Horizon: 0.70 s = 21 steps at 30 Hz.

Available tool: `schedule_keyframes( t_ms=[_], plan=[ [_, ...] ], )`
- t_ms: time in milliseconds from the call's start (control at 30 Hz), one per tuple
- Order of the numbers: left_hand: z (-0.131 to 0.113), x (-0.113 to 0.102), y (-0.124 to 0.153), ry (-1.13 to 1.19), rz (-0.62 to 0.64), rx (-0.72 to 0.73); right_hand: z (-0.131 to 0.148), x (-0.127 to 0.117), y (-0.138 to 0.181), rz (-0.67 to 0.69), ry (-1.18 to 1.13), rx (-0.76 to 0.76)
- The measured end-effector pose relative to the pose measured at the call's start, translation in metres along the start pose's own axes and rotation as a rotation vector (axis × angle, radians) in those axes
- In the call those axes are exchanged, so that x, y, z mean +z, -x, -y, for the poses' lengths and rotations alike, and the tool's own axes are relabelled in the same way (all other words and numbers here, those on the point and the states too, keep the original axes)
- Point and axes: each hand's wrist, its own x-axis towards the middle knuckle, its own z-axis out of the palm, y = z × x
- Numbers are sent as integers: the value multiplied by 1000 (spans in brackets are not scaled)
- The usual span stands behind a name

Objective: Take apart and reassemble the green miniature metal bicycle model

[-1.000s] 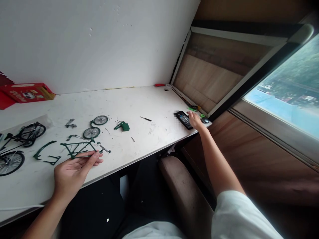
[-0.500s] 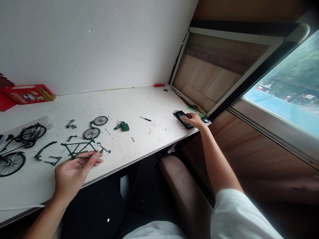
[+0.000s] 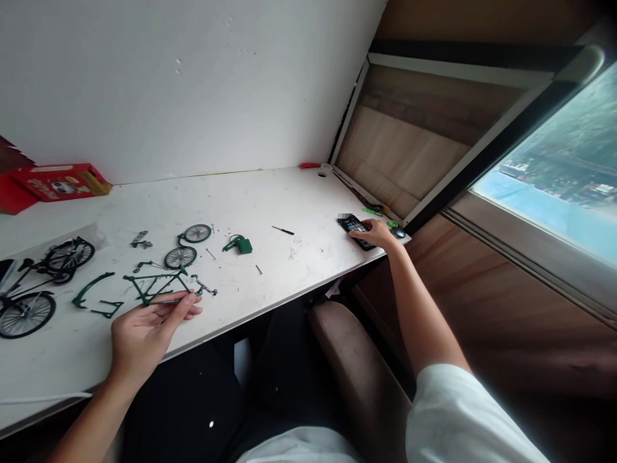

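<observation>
My left hand [image 3: 144,334] pinches the dark green frame [image 3: 150,277] of a model bicycle between thumb and fingers, low over the white table. Near it lie a curved green mudguard [image 3: 96,284], a small green bracket-like part [image 3: 110,310] and a small handlebar-like part [image 3: 206,287]. Two spoked wheels [image 3: 180,257] joined to thin green parts rest farther back. At the far right, my right hand [image 3: 380,235] is closed over a black smartphone [image 3: 354,224] lying on the table, thumb across its lit screen; its other fingers are partly hidden.
A black model bicycle [image 3: 62,278] stands at left by a clear plastic bag. A green block-shaped part [image 3: 244,245], a small screwdriver [image 3: 286,231] and tiny screws lie mid-table. Beyond are a red box [image 3: 62,186] and, right, a dark mouse [image 3: 398,233] near the window frame.
My right hand has gone from a finger touching the phone's screen to lying across the phone with the thumb over it. My left hand still holds the frame; the view has shifted slightly.
</observation>
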Motion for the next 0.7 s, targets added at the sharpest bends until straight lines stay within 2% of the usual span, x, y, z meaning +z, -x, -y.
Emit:
schedule_keyframes(
  t_ms=[700],
  plan=[
    [-4,2,2,6,-5,-16,-10,9,-10,-23,48,29]
  ],
)
